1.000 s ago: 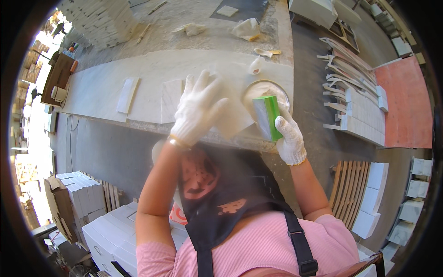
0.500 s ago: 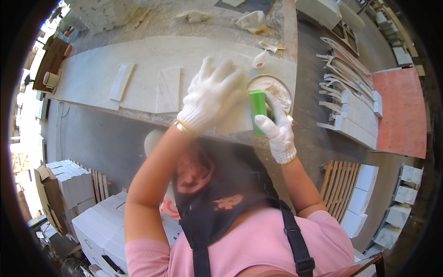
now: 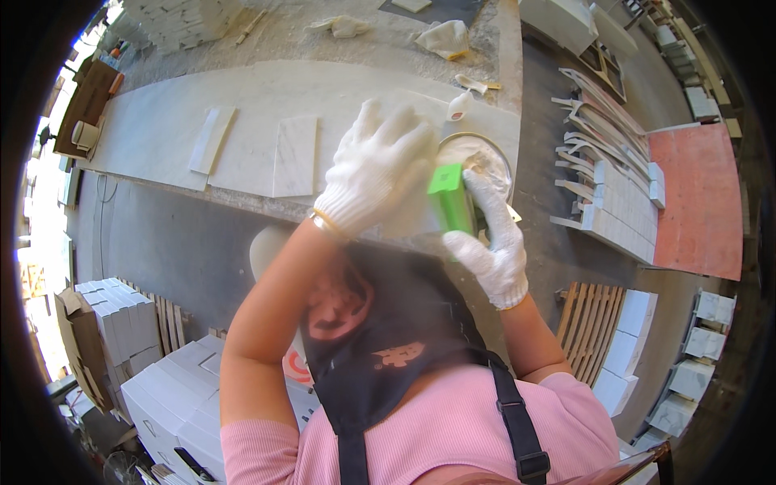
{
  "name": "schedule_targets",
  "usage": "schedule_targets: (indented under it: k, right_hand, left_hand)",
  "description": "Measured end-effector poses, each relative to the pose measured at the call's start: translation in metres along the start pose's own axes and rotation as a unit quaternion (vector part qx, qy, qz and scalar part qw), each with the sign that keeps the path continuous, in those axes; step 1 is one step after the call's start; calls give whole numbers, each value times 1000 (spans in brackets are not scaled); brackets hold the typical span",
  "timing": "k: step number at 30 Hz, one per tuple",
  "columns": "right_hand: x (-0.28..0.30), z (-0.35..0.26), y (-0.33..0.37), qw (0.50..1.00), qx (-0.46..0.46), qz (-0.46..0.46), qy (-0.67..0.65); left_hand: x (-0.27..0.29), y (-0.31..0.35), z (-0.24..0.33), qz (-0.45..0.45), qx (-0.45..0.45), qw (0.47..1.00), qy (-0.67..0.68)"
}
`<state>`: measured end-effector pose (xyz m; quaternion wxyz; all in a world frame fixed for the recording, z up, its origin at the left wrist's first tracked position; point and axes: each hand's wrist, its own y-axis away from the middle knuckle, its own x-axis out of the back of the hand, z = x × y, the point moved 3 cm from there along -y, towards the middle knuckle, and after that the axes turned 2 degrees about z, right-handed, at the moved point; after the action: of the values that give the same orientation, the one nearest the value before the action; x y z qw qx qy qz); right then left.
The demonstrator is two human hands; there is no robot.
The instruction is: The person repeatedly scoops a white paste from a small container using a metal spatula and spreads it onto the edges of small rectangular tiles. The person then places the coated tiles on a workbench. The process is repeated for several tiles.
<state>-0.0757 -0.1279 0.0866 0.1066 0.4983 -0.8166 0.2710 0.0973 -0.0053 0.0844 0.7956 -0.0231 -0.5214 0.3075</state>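
In a white knitted glove, my left hand (image 3: 378,162) lies over the front edge of the marble slab, palm down with fingers stretched out. A pale tile seems to be under it, mostly hidden. My right hand (image 3: 497,250), gloved too, grips a green rectangular block (image 3: 453,200) between thumb and fingers, its long side tilted toward me. Right behind the block stands a round tin (image 3: 490,162) of whitish paste. A small white bottle (image 3: 460,107) is beyond the tin. Left of my left hand lies a veined marble tile (image 3: 296,157).
Narrow marble pieces (image 3: 213,141) lie farther left on the slab (image 3: 267,89). A brush (image 3: 478,84) and crumpled gloves (image 3: 444,39) are at the back. Stacked white tiles (image 3: 626,206) stand right of the table, and white cartons (image 3: 182,404) at lower left.
My right hand has drawn the green block slightly toward me and tilted it, so more of its end shows. My left hand stays nearly in place.
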Motion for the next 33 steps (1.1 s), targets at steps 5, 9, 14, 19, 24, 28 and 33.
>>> schedule_targets:
  k: [5, 9, 14, 19, 24, 28, 33]
  right_hand:
    - [-7, 11, -29, 998, -44, 21, 50]
    - [0, 1, -14, 998, -39, 22, -41]
    - [-8, 20, -4, 997, -54, 30, 54]
    - [42, 53, -23, 992, -71, 105, 23]
    - [100, 111, -88, 950, -186, 162, 191]
    - [97, 169, -120, 911, -240, 64, 328]
    - [77, 180, -120, 934, -193, -33, 297]
  left_hand:
    - [-2, -2, -1, -14, -4, 999, -35]
    - [-1, -1, -2, 0, -7, 1000, -17]
    - [0, -3, -1, 1, -3, 1000, -8]
    - [-1, 1, -3, -3, 3, 1000, 9]
    - [-3, 1, -5, -7, 5, 1000, -20]
    - [-4, 3, -4, -8, 26, 999, -40]
    - [-6, 5, -5, 19, 19, 999, -26]
